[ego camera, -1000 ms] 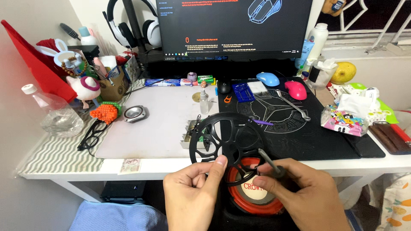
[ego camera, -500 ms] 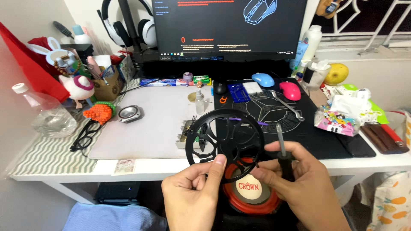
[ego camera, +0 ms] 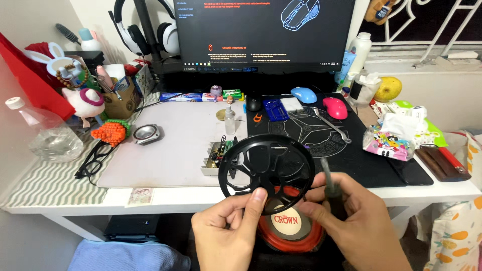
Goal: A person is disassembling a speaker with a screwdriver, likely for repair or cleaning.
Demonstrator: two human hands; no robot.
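Red-rimmed speaker (ego camera: 293,228) half behind black grille (ego camera: 266,171); screwdriver (ego camera: 329,183) tip blurred

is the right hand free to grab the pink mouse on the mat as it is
Probably not: the right hand already grips a screwdriver. The pink mouse lies unobstructed further back.

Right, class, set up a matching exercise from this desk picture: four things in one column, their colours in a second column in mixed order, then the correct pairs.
Things:
1. Round grille held in the left hand
2. Computer mouse nearer the right edge of the black mat
3. Computer mouse below the monitor
4. Round fruit by the window ledge

Colours:
A. Yellow
B. Light blue
C. Black
D. Pink

Pairs: 1-C, 2-D, 3-B, 4-A
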